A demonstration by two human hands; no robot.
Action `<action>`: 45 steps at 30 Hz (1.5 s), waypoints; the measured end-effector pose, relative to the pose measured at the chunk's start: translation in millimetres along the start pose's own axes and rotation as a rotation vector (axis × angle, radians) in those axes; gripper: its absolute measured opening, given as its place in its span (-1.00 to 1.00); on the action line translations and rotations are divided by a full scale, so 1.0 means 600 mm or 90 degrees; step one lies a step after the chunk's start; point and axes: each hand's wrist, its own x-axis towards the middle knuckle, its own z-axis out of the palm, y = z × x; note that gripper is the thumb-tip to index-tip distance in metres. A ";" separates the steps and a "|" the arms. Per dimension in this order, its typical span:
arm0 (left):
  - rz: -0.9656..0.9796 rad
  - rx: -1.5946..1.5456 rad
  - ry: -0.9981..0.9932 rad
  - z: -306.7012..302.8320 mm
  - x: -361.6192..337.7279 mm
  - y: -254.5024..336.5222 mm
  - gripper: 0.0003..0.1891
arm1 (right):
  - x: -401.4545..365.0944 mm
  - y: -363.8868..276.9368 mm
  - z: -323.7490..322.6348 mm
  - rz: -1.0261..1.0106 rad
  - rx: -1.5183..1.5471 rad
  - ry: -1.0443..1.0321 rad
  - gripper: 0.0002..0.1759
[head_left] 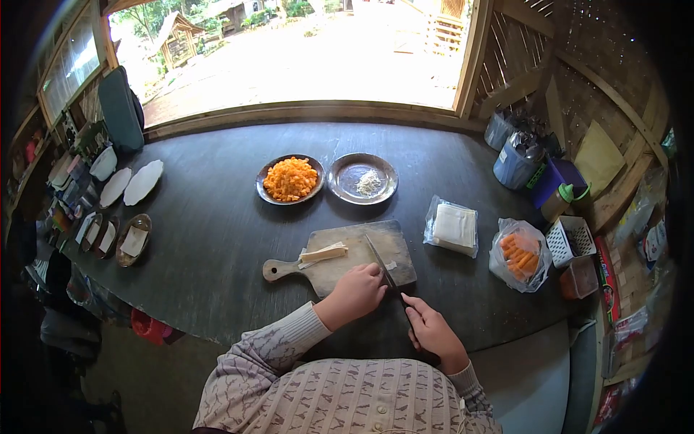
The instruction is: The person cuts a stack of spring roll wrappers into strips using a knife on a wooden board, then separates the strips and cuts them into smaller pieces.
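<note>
A wooden cutting board [343, 267] lies on the dark table, its handle to the left. Pale thin strips [323, 254] rest in a bundle on its left half. My left hand [358, 291] is on the board with its fingers curled together; what they press, if anything, is hidden. In my right hand [432, 327] is the handle of a knife [381, 264], whose blade slants up and left over the board, beside my left fingertips. Small pale scraps [391, 266] lie by the blade.
Behind the board stand a plate of diced orange food [290, 179] and a plate [343, 189] with white shreds. To the right are a packet of square sheets [455, 226], a bag of carrots [519, 254] and a white basket [561, 251]. Small dishes [134, 239] sit left.
</note>
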 end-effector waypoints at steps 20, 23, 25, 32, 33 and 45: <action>0.002 -0.015 0.007 -0.006 0.000 0.001 -0.69 | -0.018 -0.001 -0.001 0.040 0.018 0.002 -0.57; -0.010 -0.010 -0.010 -0.009 0.000 0.003 -0.68 | -0.002 -0.002 0.006 0.023 -0.002 0.005 -0.57; 0.002 -0.003 -0.019 -0.007 0.002 0.000 -0.69 | 0.007 -0.001 0.011 0.013 -0.015 0.017 -0.57; 0.010 -0.016 -0.009 -0.009 0.002 -0.002 -0.73 | 0.008 -0.007 0.009 0.003 0.019 0.014 -0.57; 0.012 -0.025 -0.010 -0.010 0.002 -0.002 -0.73 | 0.006 -0.007 0.009 0.003 0.021 0.018 -0.57; -0.001 -0.002 -0.042 -0.020 0.002 0.005 -0.74 | 0.022 0.005 0.010 -0.014 -0.008 0.025 -0.59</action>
